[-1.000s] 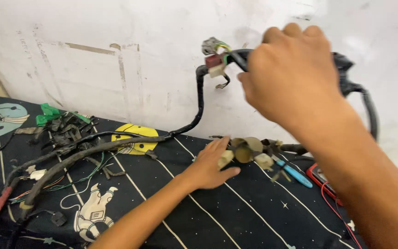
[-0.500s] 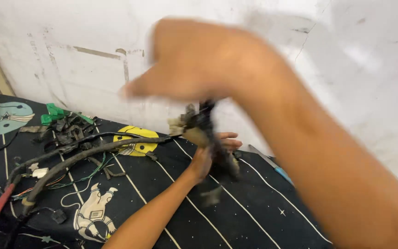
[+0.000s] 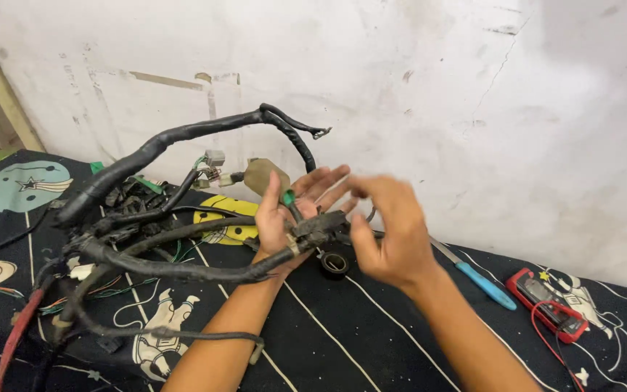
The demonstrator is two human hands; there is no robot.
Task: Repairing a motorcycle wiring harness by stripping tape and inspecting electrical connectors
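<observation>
Black-taped wiring harness [image 3: 161, 250] sprawls over 9 o'clock side of space-print cloth [image 3: 371, 327]; one thick branch arcs up toward 12, apparently lifted by grip at junction. Red cable [image 3: 16, 337] at far 8 o'clock. Left hand [image 3: 284, 218] palm-up, fingers spread, cradling harness junction [image 3: 321, 226], thumb over trunk, likely to steady it. Right hand [image 3: 390, 232] loosely curled, fingertips at junction; pinch or not: cannot tell. Tape roll [image 3: 334, 263] just below hands. Blue-handled screwdriver [image 3: 473, 274] at 3 o'clock, red multimeter [image 3: 551, 299] beyond, both near.
</observation>
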